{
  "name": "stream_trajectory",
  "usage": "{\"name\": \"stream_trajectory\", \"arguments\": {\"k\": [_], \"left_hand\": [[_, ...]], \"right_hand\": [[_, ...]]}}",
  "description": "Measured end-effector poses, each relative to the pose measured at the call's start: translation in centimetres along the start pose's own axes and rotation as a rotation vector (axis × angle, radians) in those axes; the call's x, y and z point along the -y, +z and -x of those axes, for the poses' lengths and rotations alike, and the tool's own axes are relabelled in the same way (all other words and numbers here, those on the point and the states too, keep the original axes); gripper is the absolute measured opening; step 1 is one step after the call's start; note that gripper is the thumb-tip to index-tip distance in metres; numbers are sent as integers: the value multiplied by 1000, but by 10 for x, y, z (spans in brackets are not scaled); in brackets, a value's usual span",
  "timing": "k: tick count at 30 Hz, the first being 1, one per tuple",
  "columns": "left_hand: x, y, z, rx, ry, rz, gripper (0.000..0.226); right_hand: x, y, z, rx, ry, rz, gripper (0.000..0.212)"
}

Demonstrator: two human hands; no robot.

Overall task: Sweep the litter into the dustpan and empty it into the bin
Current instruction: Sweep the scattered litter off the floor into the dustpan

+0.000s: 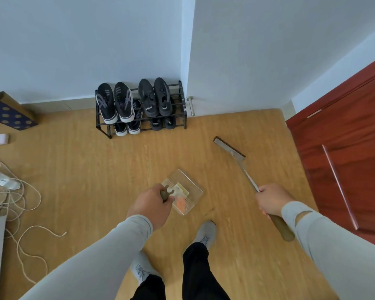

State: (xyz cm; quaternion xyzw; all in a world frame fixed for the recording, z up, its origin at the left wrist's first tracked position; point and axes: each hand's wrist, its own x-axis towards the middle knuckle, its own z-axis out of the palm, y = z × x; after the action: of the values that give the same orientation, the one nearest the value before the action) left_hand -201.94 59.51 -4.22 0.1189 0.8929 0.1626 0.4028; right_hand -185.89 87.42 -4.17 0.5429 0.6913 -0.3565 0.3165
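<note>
My left hand [153, 205] grips the olive handle of a clear plastic dustpan [195, 187], held low over the wooden floor in the middle of the view. Inside the pan lie a yellow-white wrapper [180, 190] and some orange bits [180, 204]. My right hand [271, 201] is closed around the handle of a long broom [247, 173]. Its dark-bristled head [230, 146] points away toward the back right, apart from the pan. No bin is in view.
A black shoe rack [183, 102] with several dark shoes stands against the back wall. A red-brown door [351, 148] fills the right. Loose cord [20, 213] and a power strip [0, 178] lie at the left, near a spotted bag [9, 114]. My feet [207, 234] stand below the pan.
</note>
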Motion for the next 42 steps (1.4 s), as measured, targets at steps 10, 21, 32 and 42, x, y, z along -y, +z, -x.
{"name": "stream_trajectory", "arguments": {"k": [10, 21, 32, 42], "left_hand": [[-22, 17, -6, -5, -15, -52, 11], [-19, 13, -6, -8, -26, -66, 15], [-20, 10, -8, -2, -17, -63, 13], [-15, 9, -2, -34, -31, -97, 18]], "right_hand": [[-31, 28, 34, 357, -37, 0, 13], [-19, -23, 15, 122, -26, -16, 31], [-16, -8, 33, 413, 52, -67, 48], [-5, -6, 21, 187, -122, 213, 22]]}}
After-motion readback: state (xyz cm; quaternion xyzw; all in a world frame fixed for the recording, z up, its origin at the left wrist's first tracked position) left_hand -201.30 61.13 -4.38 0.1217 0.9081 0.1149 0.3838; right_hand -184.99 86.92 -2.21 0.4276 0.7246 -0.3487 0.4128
